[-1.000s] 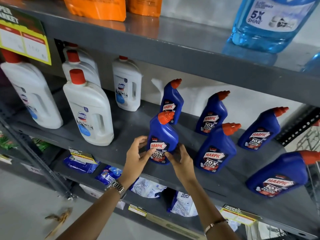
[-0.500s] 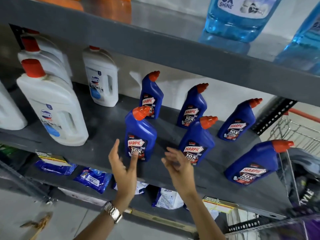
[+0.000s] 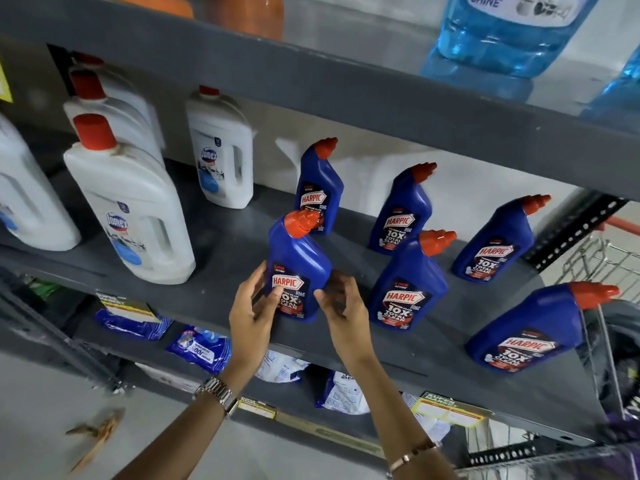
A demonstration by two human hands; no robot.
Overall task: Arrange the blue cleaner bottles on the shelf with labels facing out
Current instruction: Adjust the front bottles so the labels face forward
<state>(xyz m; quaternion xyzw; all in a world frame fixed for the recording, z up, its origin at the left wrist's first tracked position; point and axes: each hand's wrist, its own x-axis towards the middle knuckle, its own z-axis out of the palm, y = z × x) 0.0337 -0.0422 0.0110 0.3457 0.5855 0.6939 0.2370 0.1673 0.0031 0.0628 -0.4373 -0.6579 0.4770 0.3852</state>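
Blue bottles number six on the grey shelf (image 3: 221, 258), labels outward; the front-left bottle (image 3: 297, 268) hides part of the label behind it. Left hand (image 3: 252, 315) and right hand (image 3: 341, 308) loosely cup its lower sides, fingers half curled; firm grip unclear

Six blue Harpic bottles (image 3: 298, 271) — orange angled caps, upright, labels outward — on the grey shelf (image 3: 225, 258).

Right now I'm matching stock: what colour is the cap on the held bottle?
Orange-red, on the blue bottle; head view.
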